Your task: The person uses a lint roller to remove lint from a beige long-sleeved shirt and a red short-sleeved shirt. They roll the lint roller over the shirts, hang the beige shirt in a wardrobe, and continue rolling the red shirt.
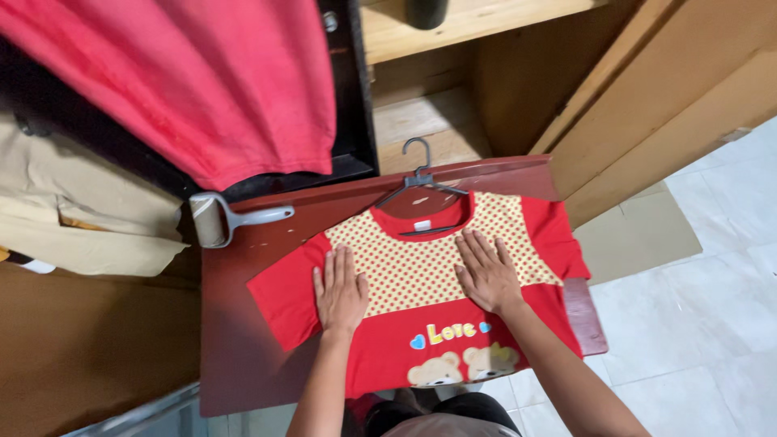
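Head view, left hand (341,293), right hand (486,273) flat on red shirt (388,348)

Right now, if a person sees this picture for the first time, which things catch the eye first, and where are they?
The eye falls first on the small red T-shirt with a dotted yellow panel and two bears, spread flat on the dark red table with a hanger in its neck. The left hand and right hand press flat on its chest. A lint roller lies at the table's far left corner, under a hanging pink-red cloth.
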